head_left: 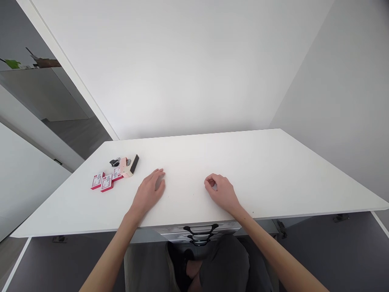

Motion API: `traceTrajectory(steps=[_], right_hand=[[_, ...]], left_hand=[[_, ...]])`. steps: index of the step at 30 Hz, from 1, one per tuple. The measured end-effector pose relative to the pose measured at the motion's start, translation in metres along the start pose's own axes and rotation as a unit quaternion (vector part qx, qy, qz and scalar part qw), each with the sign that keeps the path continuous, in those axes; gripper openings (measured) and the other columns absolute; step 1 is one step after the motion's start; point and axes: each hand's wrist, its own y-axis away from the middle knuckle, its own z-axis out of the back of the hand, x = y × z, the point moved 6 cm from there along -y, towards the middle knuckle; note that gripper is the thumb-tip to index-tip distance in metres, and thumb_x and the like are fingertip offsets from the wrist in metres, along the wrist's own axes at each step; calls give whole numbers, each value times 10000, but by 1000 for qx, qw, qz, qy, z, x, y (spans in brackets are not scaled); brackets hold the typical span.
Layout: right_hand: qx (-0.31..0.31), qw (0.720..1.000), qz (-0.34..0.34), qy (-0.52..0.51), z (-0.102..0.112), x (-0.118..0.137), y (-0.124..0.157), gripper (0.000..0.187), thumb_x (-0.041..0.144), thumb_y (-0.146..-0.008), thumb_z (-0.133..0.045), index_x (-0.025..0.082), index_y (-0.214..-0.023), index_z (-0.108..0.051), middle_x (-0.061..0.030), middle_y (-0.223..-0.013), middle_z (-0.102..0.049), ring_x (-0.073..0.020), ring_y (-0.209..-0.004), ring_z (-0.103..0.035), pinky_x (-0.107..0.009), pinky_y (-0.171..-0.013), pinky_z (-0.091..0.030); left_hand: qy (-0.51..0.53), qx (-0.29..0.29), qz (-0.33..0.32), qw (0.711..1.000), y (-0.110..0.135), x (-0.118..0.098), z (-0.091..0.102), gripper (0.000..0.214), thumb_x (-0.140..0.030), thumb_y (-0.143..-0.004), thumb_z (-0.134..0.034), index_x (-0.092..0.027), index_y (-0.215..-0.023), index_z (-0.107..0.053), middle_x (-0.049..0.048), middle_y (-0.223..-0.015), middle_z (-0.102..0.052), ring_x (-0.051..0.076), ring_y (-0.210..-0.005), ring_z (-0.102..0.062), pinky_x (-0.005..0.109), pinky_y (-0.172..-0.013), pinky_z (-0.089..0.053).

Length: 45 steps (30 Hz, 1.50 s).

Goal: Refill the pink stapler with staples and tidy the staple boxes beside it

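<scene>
My left hand (150, 187) rests palm down on the white tabletop (194, 152), its fingers stretched out and the thumb apart, holding nothing. To its left is a small cluster: a cream office tool with a black bar (134, 164), a pink piece (123, 164) against it, and a small black item (114, 162), perhaps a staple remover. Small red-and-white boxes lie flat beside them: one at the far left (97, 180), one in front (106, 183) and one next to the pink piece (117, 174). My right hand (222, 190) lies on the tabletop, fingers curled in, with nothing visible in them.
A white wall (197, 69) rises behind the table, and a grey wall (349, 89) stands on the right. Below the front edge are drawers with black handles (200, 231). My knee (226, 263) is under the table. At far left stands a cabinet (45, 95).
</scene>
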Motion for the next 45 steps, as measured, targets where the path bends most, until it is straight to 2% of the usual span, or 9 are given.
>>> traceTrajectory(steps=[10, 19, 31, 37, 40, 43, 45], right_hand=[[-11, 1000, -13, -5, 1, 0, 1, 177, 362, -952, -501, 275, -890, -642, -21, -914, -752, -236, -902, -670, -400, -877, -462], [-10, 1000, -21, 1, -2, -1, 2, 182, 365, -953, -507, 273, -889, -650, -14, -923, -747, -229, -909, -662, -392, -872, -476], [-15, 1000, -23, 2, -5, -4, 3, 210, 388, -954, -502, 275, -906, -672, -26, -942, -754, -240, -901, -672, -385, -813, -495], [-11, 1000, -26, -1, -6, -4, 4, 218, 398, -952, -504, 278, -911, -682, -28, -953, -758, -246, -906, -670, -395, -829, -501], [-9, 999, -31, -4, -5, -3, 6, 217, 400, -951, -505, 280, -907, -680, -28, -957, -756, -251, -913, -667, -395, -819, -499], [-10, 999, -35, -9, -5, -2, 7, 222, 410, -955, -501, 279, -911, -674, -31, -958, -752, -254, -916, -661, -394, -807, -494], [-10, 999, -32, -13, -5, -1, 7, 222, 410, -956, -501, 276, -910, -671, -33, -959, -752, -253, -914, -662, -392, -802, -492]], left_hand=[[-1, -15, -22, 1000, 2, -1, 1, 393, -406, -1021, -445, -245, -1302, -666, 75, -1507, -643, 307, -1465, -537, 511, -1188, -491], [4, -13, -30, 999, 2, 4, -2, 372, -381, -1022, -433, -237, -1285, -654, 69, -1513, -636, 298, -1487, -509, 530, -1223, -441], [20, -43, -35, 998, 4, 2, 3, 332, -340, -990, -469, -237, -1255, -641, 95, -1409, -679, 313, -1369, -582, 525, -1150, -490], [-1, -88, -31, 996, 6, -2, 13, 295, -265, -968, -475, -236, -1215, -634, 113, -1308, -698, 328, -1318, -588, 539, -1130, -479], [-16, -123, -21, 992, 7, -1, 20, 295, -245, -957, -489, -238, -1218, -628, 126, -1337, -667, 341, -1335, -563, 557, -1147, -457], [-36, -165, -5, 986, 5, 9, 28, 316, -269, -955, -514, -236, -1253, -614, 148, -1416, -595, 363, -1403, -492, 573, -1193, -406], [-58, -193, 7, 980, 2, 23, 35, 357, -283, -947, -525, -214, -1291, -597, 179, -1475, -528, 387, -1477, -404, 599, -1233, -339]])
